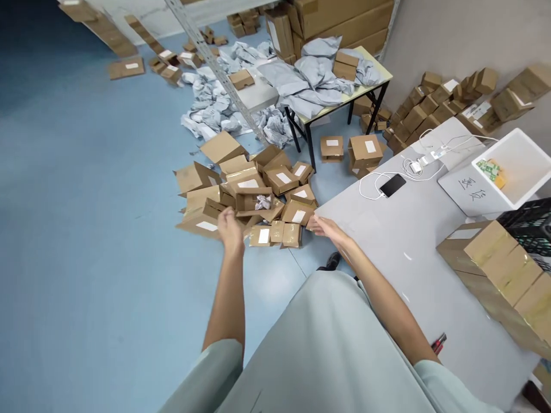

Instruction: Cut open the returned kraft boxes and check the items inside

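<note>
My left hand [231, 230] is held out in front of me over the near side of a heap of cardboard boxes [282, 179]. It is a little blurred, its fingers look loosely bent and apart, and nothing shows in it. My right hand [326, 226] stretches its fingers toward the heap, beside the corner of the grey table [365, 241], and holds nothing. Between and beyond both hands, an open cardboard box [244, 204] with crumpled paper [263, 202] inside sits at the heap. Whether either hand touches a box, I cannot tell.
A phone [392, 185], white cables, a white foam box [486, 186], taped cartons [499, 264] and a red cutter [438, 343] are on the grey table. Grey mailing bags [316, 69] cover a yellow table; more bags [215, 103] lie on the floor. Boxes [424, 112] line the right wall.
</note>
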`<state>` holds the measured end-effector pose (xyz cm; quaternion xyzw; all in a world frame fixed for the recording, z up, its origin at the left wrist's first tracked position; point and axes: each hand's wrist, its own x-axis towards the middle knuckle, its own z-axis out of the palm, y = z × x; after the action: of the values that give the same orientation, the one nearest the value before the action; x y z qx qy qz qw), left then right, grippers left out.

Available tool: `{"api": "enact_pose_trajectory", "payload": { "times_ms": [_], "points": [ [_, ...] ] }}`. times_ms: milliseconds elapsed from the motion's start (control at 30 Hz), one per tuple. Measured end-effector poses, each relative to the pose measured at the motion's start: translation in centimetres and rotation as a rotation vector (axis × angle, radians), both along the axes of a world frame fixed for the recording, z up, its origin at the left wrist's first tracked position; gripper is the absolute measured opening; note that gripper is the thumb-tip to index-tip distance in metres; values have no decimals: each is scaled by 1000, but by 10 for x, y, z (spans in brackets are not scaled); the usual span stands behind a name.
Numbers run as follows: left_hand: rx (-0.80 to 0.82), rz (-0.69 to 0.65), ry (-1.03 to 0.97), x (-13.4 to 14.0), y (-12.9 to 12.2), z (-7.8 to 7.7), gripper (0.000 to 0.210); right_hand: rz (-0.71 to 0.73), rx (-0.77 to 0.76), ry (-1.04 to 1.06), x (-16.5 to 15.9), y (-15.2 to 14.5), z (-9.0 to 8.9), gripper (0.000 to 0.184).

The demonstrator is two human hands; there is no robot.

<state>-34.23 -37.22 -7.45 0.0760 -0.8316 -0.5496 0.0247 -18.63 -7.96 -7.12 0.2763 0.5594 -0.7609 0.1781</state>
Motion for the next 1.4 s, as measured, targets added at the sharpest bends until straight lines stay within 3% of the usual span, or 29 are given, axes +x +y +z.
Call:
{"api": "enact_pose_trajectory", "payload": {
  "times_ms": [67, 100, 267, 367, 500, 700, 833, 967, 1133, 1267, 1400],
  "points": [
    [19, 50, -148, 27, 36, -14, 27, -73, 11, -64, 39, 11, -12, 56],
    [24, 1, -210, 40, 57, -20, 22, -117, 11, -81, 59, 17, -15, 53],
    [105, -439, -308, 99, 170, -34, 11, -416, 8, -98, 159, 46, -19, 51],
    [159, -752, -339, 134, 231, -37, 18, -661, 25, -122, 221, 55, -16, 52],
    [172, -1168, -413, 180, 296, -46, 30, -1048, 40, -142, 299, 57, -10, 55],
    [73, -1576, -529, 256, 352, -55, 46, -1598, 79, -111, 394, 22, 9, 60],
    [-11, -1728, -588, 300, 369, -48, 47, -1806, 83, -123, 434, -7, 16, 55],
    [-34, -1822, -601, 331, 388, -39, 43, -1950, 74, -141, 475, -6, 8, 53],
    [-90, -1844, -599, 365, 417, -27, 49, -1985, 195, -170, 539, 49, -6, 67],
    [-130, -1860, -574, 405, 447, -10, 51, -1941, 358, -173, 586, 125, -9, 77],
    [-108, -1855, -549, 465, 489, 10, 54, -1855, 556, -206, 623, 208, -12, 82]
  ]
}}
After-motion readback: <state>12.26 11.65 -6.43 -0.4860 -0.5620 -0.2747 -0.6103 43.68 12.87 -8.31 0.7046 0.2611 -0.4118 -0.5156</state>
